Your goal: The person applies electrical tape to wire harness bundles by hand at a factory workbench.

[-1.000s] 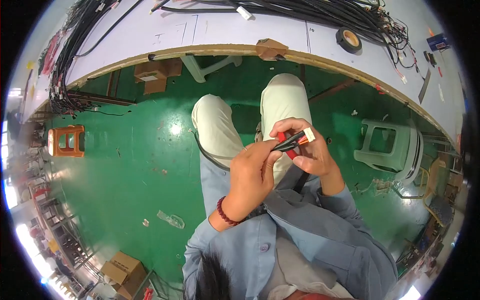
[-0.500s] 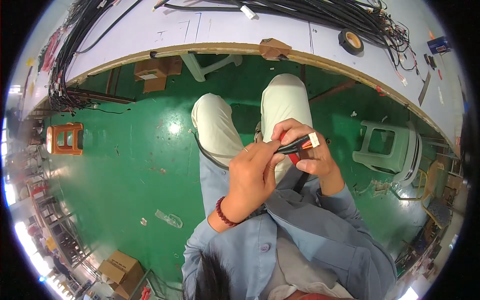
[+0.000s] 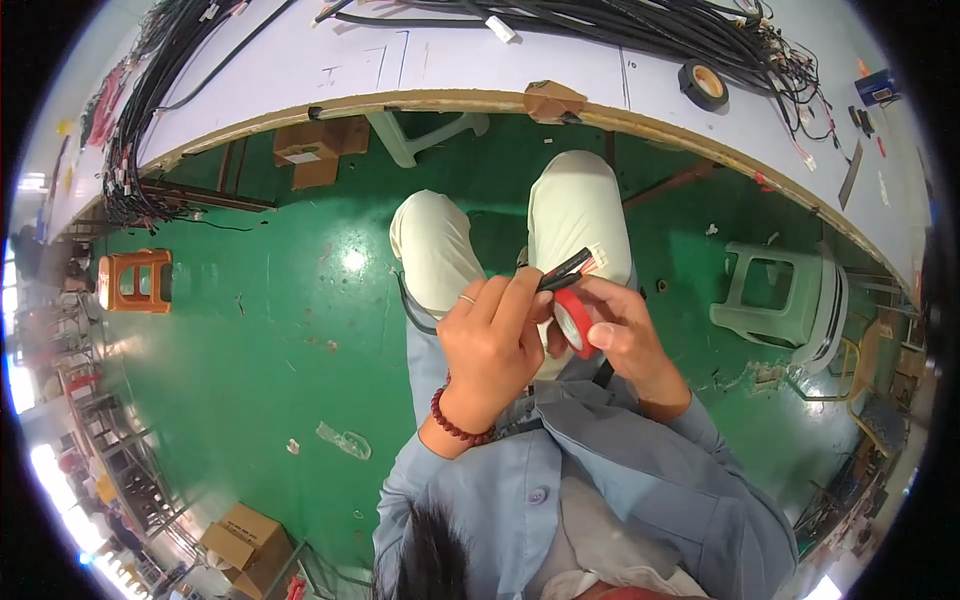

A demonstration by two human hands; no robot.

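Observation:
Above my lap, my left hand [image 3: 492, 330] is closed round a black-sleeved cable [image 3: 566, 270]. A white connector [image 3: 597, 260] with a few coloured wires ends the cable and points up to the right. My right hand [image 3: 622, 328] pinches a roll of red tape [image 3: 575, 322] just below the cable, thumb on its side. The tape's upper rim lies close against the cable; whether a strip is stuck to it cannot be made out. More of the cable, thin and black, runs down across my left thigh [image 3: 430, 250].
Along the far side curves a white worktable [image 3: 450, 65] carrying black cable bundles [image 3: 640, 30] and a roll of black tape [image 3: 703, 84]. An orange stool [image 3: 135, 281] stands left, a pale green stool [image 3: 770, 290] right. A cardboard box [image 3: 245, 545] sits lower left.
The red tape roll, earlier mostly behind my right fingers and the cable, now shows below the cable. The connector end has shifted left and tilted upward. My left hand has rolled slightly.

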